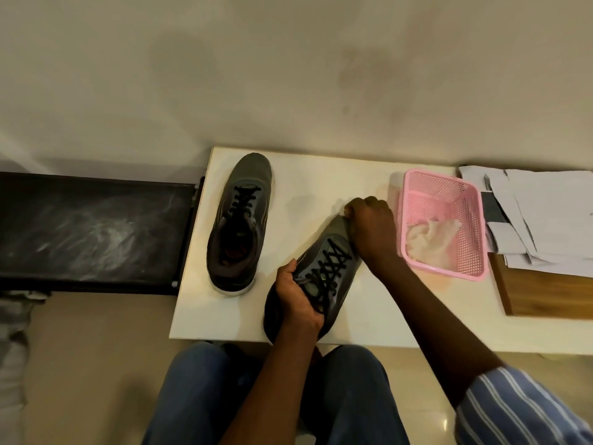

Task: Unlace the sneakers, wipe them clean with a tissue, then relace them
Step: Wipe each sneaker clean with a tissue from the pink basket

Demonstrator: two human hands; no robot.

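Observation:
Two grey sneakers with black laces sit on a white table (369,326). The left sneaker (239,226) stands alone, laced, toe pointing away. The right sneaker (324,268) lies at an angle near the front edge, its toe toward the basket. My left hand (296,298) grips this sneaker around its collar and tongue. My right hand (369,223) is closed at the toe, pressing a small white tissue (344,209) against it; only a scrap of the tissue shows past the fingers.
A pink mesh basket (449,187) with crumpled white tissues (430,239) stands right of the sneakers. Stacked papers (542,213) lie on a wooden surface at far right. A dark bench (90,229) adjoins the table's left side. My knees are below the front edge.

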